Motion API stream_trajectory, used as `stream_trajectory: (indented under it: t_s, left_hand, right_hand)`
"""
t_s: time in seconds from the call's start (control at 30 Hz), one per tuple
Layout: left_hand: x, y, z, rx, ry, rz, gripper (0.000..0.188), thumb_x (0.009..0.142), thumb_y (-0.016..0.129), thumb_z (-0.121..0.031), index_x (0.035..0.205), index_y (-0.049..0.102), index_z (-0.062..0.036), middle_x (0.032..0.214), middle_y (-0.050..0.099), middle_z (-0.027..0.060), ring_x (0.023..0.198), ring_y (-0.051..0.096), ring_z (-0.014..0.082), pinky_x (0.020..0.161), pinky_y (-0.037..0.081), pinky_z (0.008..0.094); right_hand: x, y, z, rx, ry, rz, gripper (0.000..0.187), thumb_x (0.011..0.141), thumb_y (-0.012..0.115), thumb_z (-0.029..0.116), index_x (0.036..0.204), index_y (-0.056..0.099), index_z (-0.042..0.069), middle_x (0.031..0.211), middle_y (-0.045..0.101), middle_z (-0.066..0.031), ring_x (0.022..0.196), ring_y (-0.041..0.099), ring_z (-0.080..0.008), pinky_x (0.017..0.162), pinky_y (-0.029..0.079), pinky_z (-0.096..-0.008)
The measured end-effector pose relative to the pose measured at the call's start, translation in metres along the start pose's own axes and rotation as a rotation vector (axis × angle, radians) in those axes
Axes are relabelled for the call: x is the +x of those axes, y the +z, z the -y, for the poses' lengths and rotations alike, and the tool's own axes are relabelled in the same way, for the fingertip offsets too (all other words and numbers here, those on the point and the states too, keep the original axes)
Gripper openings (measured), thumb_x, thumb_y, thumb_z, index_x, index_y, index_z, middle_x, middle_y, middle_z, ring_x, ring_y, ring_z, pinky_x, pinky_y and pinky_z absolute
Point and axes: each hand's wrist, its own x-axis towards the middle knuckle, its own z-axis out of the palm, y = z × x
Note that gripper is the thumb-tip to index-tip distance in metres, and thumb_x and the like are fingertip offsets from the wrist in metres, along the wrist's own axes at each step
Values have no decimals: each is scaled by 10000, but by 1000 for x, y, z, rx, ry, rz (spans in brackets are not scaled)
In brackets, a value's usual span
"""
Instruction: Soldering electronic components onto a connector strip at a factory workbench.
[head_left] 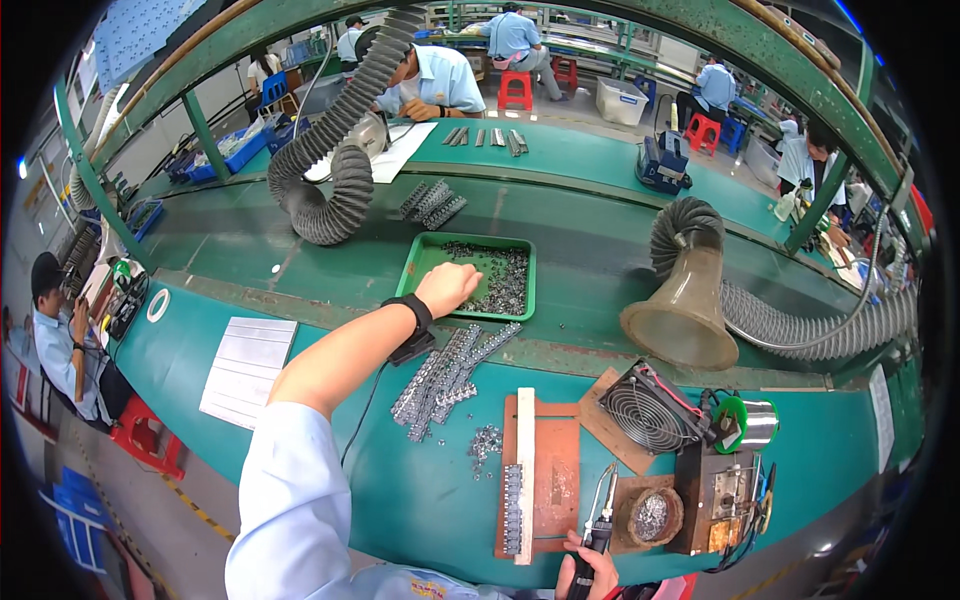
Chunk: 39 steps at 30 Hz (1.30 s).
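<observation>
My left hand [449,289] reaches over the left part of a green tray [532,270] that holds many small dark metal parts [505,285]. Its fingers are curled together, and what they pinch, if anything, is hidden. At the lower edge my right hand [592,568] grips the black handle of a soldering iron [600,530], its thin metal tip pointing up and away. Left of the iron lies a reddish-brown board [556,470] with a pale bar [526,430] along it. A row of small grey parts [513,500] sits against the bar's left side.
Metal strips [445,380] and loose parts [486,445] lie left of the board. At right are a fan [645,410], a solder spool [755,425], a soldering station [715,500] and a round tin [653,515]. A funnel-ended duct [685,310] stands beyond. Co-workers sit around.
</observation>
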Motion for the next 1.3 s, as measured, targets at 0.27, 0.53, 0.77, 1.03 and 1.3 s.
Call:
stream_trajectory:
  t_s: [0.27, 0.53, 0.77, 1.03, 1.3]
  left_hand:
    - [1, -21, 11, -26, -64, -192, 306, 863, 455, -271, 719, 536, -14, 675, 560, 217, 683, 540, 403, 625, 428, 478]
    - [-66, -58, -76, -233, -46, 45, 325, 870, 454, -255, 711, 536, 16, 678, 541, 235, 672, 539, 400, 612, 418, 447]
    - [-141, -27, -117, -332, -64, 372, 345, 881, 444, -281, 736, 516, 24, 653, 524, 219, 622, 514, 390, 578, 401, 432]
    - [-156, -33, -140, -358, -171, 555, 317, 874, 432, -257, 772, 566, 13, 715, 588, 208, 704, 571, 373, 658, 435, 446]
    - [-169, -51, -140, -492, 14, 533, 268, 860, 436, -221, 866, 584, 2, 784, 610, 171, 757, 584, 340, 686, 456, 410]
  right_hand:
    - [-4, 4, -5, -12, -41, 24, 213, 768, 578, 4, 964, 492, 12, 919, 623, -205, 786, 632, -256, 720, 490, -321]
    - [-3, 4, -13, -11, -84, 48, 223, 770, 562, 17, 967, 457, 23, 916, 623, -215, 737, 640, -255, 685, 493, -328]
    - [-3, 3, -14, 24, -115, 37, 232, 762, 563, 2, 968, 459, 25, 925, 621, -215, 743, 640, -257, 690, 492, -328]
    - [-6, 1, -15, 36, -131, 18, 229, 759, 559, -13, 963, 460, 16, 927, 618, -218, 756, 640, -257, 694, 494, -324]
    - [-6, 3, -15, 35, -120, 40, 235, 766, 556, -12, 974, 449, 17, 932, 614, -227, 759, 640, -257, 695, 497, -329]
